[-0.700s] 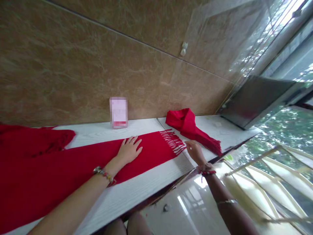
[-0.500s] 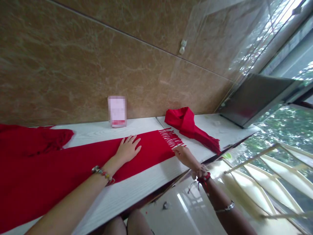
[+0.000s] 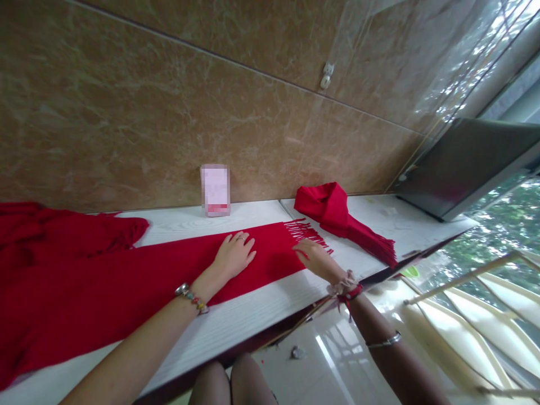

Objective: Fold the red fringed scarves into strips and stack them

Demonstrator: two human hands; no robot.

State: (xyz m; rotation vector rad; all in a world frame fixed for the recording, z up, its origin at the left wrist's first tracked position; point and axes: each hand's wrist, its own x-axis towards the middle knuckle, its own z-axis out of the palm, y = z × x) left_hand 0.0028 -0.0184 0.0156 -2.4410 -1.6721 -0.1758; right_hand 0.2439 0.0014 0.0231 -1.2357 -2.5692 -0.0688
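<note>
A long red scarf (image 3: 139,287) lies spread along the white surface, its fringe (image 3: 304,229) pointing right. My left hand (image 3: 234,256) rests flat on the scarf, fingers spread, short of the fringed end. Over the scarf's end, beside the fringe, is my right hand (image 3: 315,259); its fingers reach forward with the thumb apart, and I see nothing held. Whether it touches the cloth I cannot tell. Another red scarf (image 3: 324,208) lies folded or looped to the right, its tail toward the front edge. Bunched red cloth (image 3: 71,230) with tassels lies at the left.
A pale pink, blurred upright box-like object (image 3: 216,190) leans on the brown marbled wall (image 3: 169,112). A dark panel-like object (image 3: 468,163) stands at the right end. Below the surface's front edge are a shiny floor (image 3: 312,377) and a cream slatted rack (image 3: 476,315).
My right hand has moved left from beyond the fringe to over the scarf's end. My left hand stays flat on the scarf. The camera view has shifted slightly.
</note>
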